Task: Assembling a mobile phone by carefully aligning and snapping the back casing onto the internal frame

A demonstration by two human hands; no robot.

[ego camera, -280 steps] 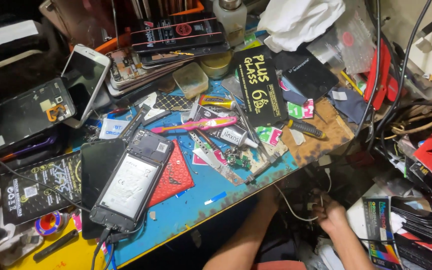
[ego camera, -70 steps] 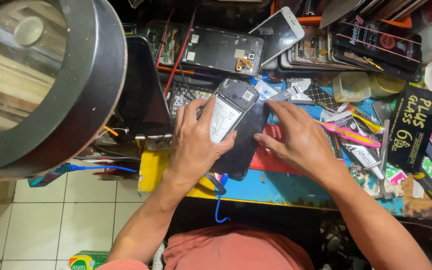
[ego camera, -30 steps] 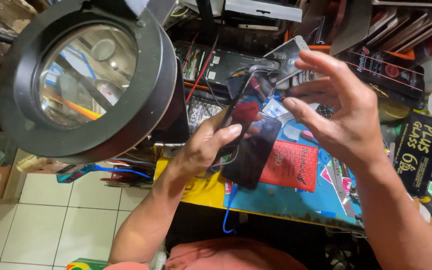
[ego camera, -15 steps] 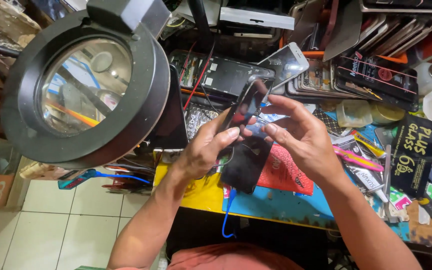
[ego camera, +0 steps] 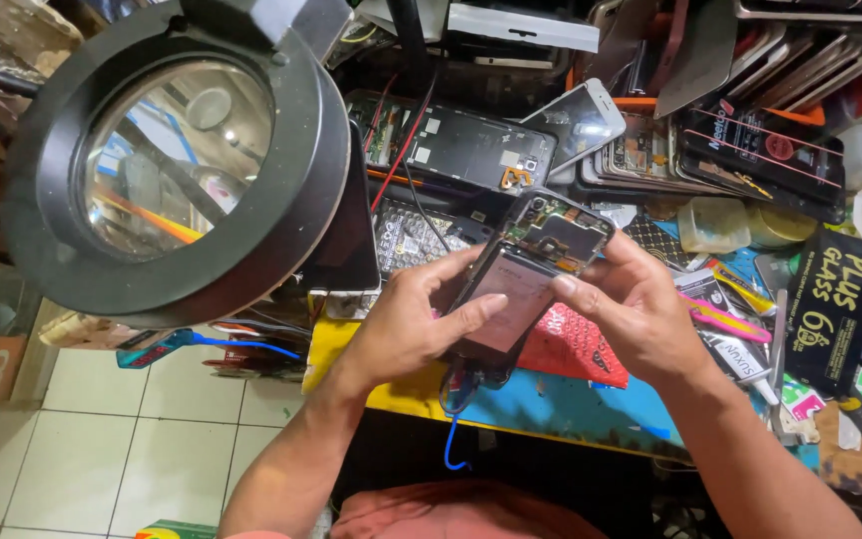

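Both hands cradle the opened smartphone (ego camera: 529,284) just right of the magnifier lamp (ego camera: 177,160), above the worktop (ego camera: 571,409). Left hand (ego camera: 406,329) fingers wrap its lower edge, right hand (ego camera: 641,314) fingers pinch the side. I'd keep it steady and press lightly.

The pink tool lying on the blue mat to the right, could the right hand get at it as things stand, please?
Probably not at once: the right hand and the left hand both grip the opened phone. The pink tool lies close beside the right hand with nothing over it, so the way looks free once that hand lets go.
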